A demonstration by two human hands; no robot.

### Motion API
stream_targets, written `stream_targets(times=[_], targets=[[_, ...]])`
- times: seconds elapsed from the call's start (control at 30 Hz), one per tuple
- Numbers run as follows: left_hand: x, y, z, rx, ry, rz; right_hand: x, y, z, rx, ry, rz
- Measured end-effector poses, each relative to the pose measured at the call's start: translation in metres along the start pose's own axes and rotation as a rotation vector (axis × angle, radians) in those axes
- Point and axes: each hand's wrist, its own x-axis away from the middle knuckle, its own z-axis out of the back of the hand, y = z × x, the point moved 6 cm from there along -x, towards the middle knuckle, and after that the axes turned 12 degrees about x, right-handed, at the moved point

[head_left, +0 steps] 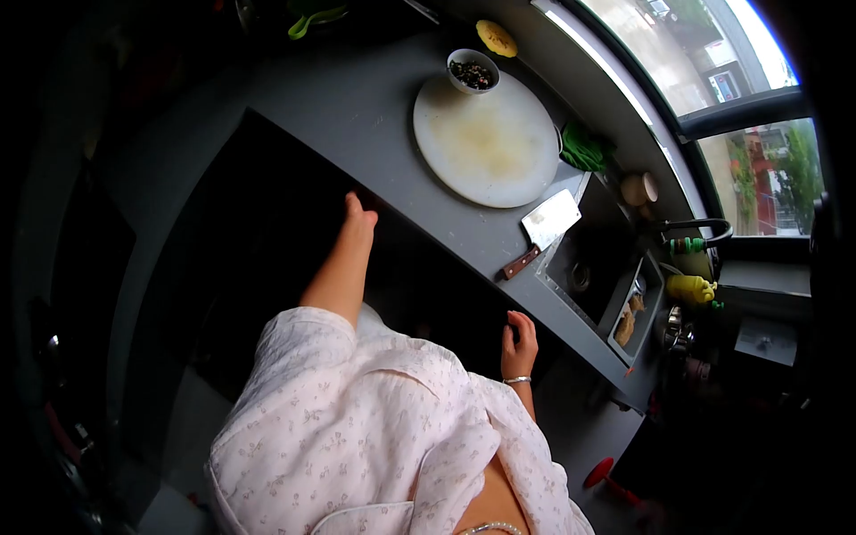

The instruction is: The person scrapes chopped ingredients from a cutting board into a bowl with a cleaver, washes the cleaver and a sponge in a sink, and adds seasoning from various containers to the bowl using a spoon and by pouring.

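My left hand (359, 212) is in front of the dark space below the counter edge. It is seen nearly edge-on, thumb apart from the fingers, with nothing visible in it. My right hand (519, 346) hangs beside my body near the counter front, fingers loosely bent and apart, also holding nothing visible. A cleaver (551, 219) with a brown wooden handle lies on the counter (446, 227) by the sink, its handle toward me. Behind it is a round white cutting board (486, 143) with yellowish stains. A white bowl (473, 87) of dark chopped food stands on the board's far edge.
A yellow cut piece (497, 38) lies behind the bowl. Green leaves (582, 147) sit beside the board. The sink (580, 254) is at right, with a tray (615, 337) of brownish pieces by it. A yellow bottle (691, 288) stands beyond, below the window (740, 98).
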Motion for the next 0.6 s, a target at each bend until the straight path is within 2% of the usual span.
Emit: stream_targets(times=[0.13, 0.23, 0.3, 0.4, 0.53, 0.6], targets=[[-0.016, -0.004, 0.010, -0.060, -0.012, -0.037, 0.015, -0.007, -0.007, 0.051, -0.029, 0.035], [-0.014, -0.002, 0.011, -0.005, -0.032, 0.009, 0.029, -0.001, -0.009, 0.069, -0.048, 0.034], [-0.016, -0.001, 0.019, 0.147, -0.079, 0.038, 0.035, 0.005, -0.012, 0.060, -0.081, 0.006], [-0.019, 0.006, 0.039, 0.135, -0.045, 0.066, 0.034, 0.001, -0.021, 0.060, -0.119, 0.023], [0.019, 0.030, 0.070, 0.111, 0.060, 0.002, 0.012, -0.026, -0.042, -0.043, -0.196, 0.045], [0.033, 0.041, 0.087, 0.092, 0.097, -0.018, 0.000, -0.044, -0.059, -0.084, -0.277, 0.125]])
